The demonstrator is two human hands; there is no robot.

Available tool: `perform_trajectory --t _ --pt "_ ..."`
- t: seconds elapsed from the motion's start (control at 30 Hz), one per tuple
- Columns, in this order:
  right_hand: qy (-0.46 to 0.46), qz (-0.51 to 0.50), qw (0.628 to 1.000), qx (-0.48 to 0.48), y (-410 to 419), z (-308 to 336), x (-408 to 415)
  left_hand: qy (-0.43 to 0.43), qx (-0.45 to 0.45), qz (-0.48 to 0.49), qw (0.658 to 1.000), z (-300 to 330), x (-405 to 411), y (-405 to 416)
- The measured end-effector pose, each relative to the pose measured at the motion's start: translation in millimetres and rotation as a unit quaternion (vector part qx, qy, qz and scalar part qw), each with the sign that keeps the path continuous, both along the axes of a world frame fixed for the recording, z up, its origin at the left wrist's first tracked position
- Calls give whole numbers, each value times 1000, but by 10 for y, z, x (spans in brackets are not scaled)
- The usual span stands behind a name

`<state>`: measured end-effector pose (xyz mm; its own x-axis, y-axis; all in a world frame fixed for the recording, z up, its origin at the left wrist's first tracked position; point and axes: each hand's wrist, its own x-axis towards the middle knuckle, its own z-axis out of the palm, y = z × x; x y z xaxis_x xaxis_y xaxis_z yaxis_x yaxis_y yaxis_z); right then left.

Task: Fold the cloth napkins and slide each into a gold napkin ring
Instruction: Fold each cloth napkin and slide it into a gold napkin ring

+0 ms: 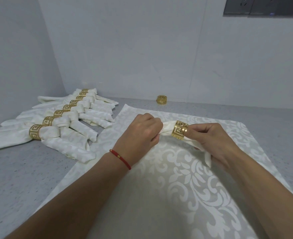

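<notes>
A: Two hands engaged?
B: Yes. My left hand (140, 133) grips the rolled napkin (167, 129); my right hand (209, 140) pinches the gold ring (179, 130) around it.
A: Spare ring (161, 100)?
B: Beyond both hands, on the surface (21, 178). Finished napkins (59, 128) lie left of my left hand.

A single wide-angle view is taken from the person's head, directed forward and down onto the table (30, 171). The table is seen from close above, with both forearms entering from the lower edge, and the wall behind the table is included.
</notes>
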<state>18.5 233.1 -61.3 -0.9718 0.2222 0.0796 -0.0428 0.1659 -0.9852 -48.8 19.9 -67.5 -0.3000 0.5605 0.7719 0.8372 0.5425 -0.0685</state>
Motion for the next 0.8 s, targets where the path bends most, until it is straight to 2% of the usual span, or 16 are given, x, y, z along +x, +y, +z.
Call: perform_trajectory --t 0.13,0.33,0.5,0.7,0.8 --pt "-50 21 998 19 35 -13 5 2 -5 -8 1000 -9 24 19" --pt "-39 25 999 -8 3 48 41 0 -13 -11 1000 -17 22 31" --pt "-66 40 997 30 47 30 42 18 -4 -15 1000 -23 26 36" --pt "-42 42 997 -53 6 37 59 24 2 -23 999 -41 29 48" --pt "-49 35 996 -59 -6 18 51 5 6 -18 1000 -52 32 55"
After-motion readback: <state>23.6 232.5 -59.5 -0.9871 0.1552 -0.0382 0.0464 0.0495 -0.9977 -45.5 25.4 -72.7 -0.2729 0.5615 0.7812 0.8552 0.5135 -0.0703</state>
